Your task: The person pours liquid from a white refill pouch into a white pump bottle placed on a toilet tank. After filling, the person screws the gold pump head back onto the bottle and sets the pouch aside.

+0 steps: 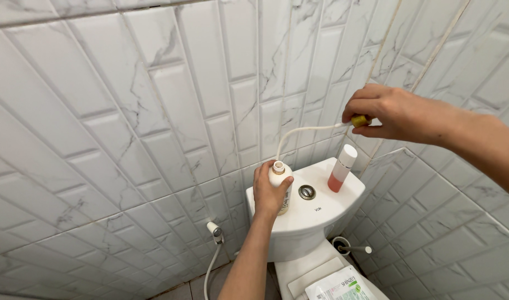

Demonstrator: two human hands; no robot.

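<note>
Bottle (280,183) is stood upright on the cistern lid (321,214), near its left edge, w/ neck open at the top. It is gripped round the body by the left hand (268,191), fingers wrapped on the side facing the camera, thumb toward the wall. Pump cap (360,120), yellow, is pinched between thumb and fingers of the right hand (396,114), held up in the air above the lid's right end, close to the tiled wall (154,111). A thin white dip tube (299,133) is seen hanging from the cap; it curves left and down, w/ its lower end reaching into or just at the bottle's neck — which of the two can't be told. Both hands are thus closed on something: left clamped on the bottle, right on the cap, and they are kept well apart, right higher than left.

A flush button (306,192) is set in the middle of the lid, just right of the bottle. A second bottle (341,168), pink below w/ a white cap, is stood tilted at the lid's back right corner, against the wall. Below the cistern, a white sachet (339,286) w/ green print is laid on the closed seat lid (313,275). A spray hose (213,253) is hung on the wall, left of the cistern, and a valve (351,248) is seen low on the right.
</note>
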